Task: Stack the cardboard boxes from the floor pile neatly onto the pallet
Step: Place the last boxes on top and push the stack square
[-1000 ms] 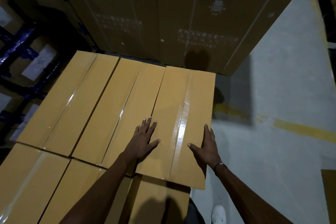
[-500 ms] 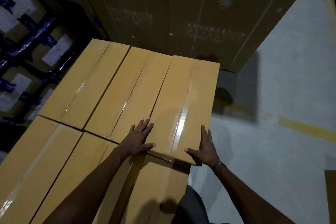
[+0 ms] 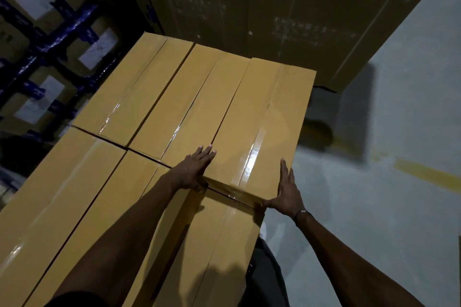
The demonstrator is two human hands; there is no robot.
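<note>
Box (image 3: 264, 119) flush against neighbour box (image 3: 197, 107), tall cartons (image 3: 249, 7) behind.

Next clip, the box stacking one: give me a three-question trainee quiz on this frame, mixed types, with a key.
1. True or false: the left hand lies flat with straight fingers on the box tops.
2. Multiple choice: where is the right hand on the rightmost far box? A) on its far end B) along its right edge by the near corner C) underneath it
3. Fill in: the shiny strip down the middle of each box top is clear ____.

Key: 1 true. 2 B. 3 tape.
</note>
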